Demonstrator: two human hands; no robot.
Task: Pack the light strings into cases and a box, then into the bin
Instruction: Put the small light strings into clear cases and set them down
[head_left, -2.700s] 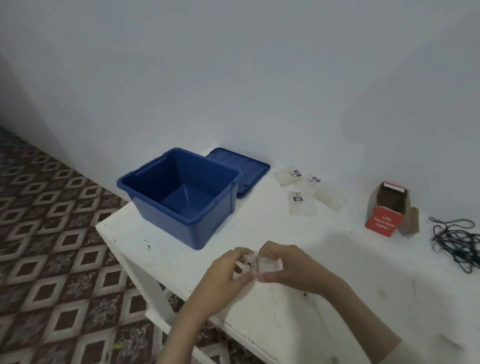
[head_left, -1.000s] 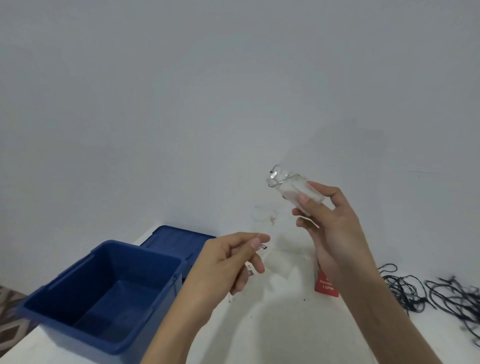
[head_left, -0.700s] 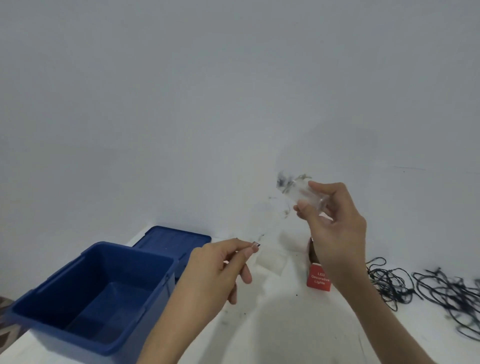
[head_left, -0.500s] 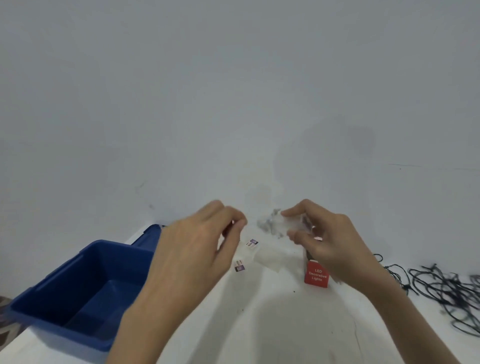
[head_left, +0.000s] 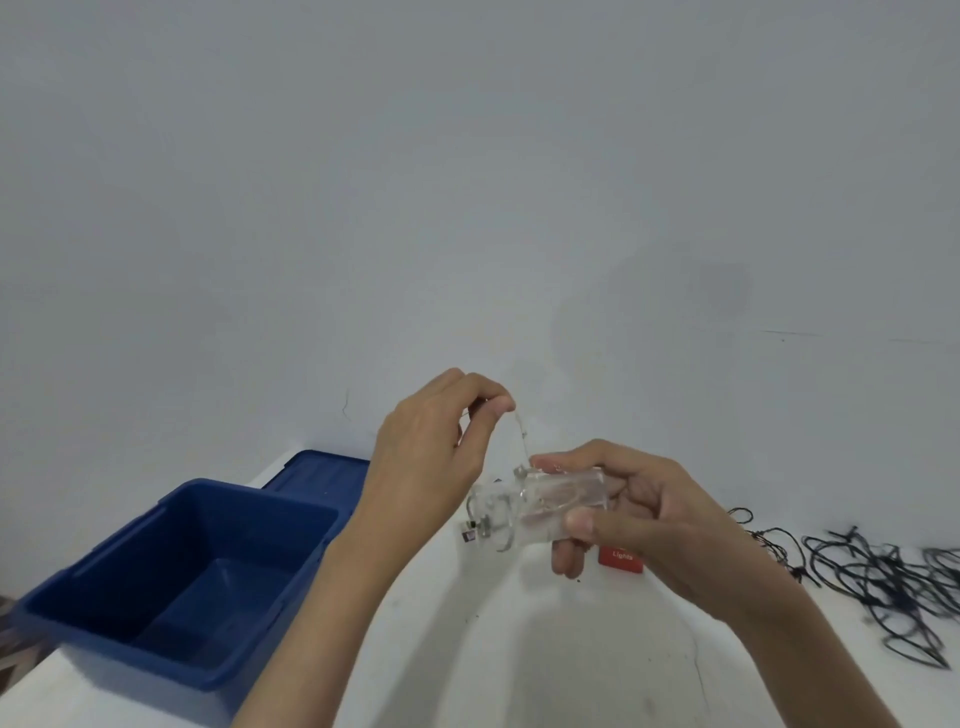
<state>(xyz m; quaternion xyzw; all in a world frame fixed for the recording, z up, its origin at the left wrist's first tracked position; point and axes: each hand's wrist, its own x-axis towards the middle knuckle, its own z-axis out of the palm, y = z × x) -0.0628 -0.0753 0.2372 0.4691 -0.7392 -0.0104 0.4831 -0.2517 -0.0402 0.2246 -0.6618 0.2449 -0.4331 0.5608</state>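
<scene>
While the right hand (head_left: 649, 525) grips the little clear case (head_left: 563, 506) just right of the frame's middle, thumb flat on the near side and the other fingers curled over the top and round the back, the left hand (head_left: 436, 452) sits a bit higher and to the left of it with thumb and forefinger pinched tight on a thin light string (head_left: 521, 434). That wire runs down and right from the fingertips straight into the case's open left end, and a few loops of it bulge out there. You mostly see the back of the left hand, forearm coming up from the bottom middle; the right forearm comes in from the lower right corner. Both hands are up off the white table (head_left: 545, 670). Blue bin (head_left: 130, 670) sits open at lower left, its lid (head_left: 317, 470) lying behind it by the wall. A red box (head_left: 621, 556) peeks out under the right fingers, and a tangle of dark strings (head_left: 872, 577) lies on the table at the right edge.
</scene>
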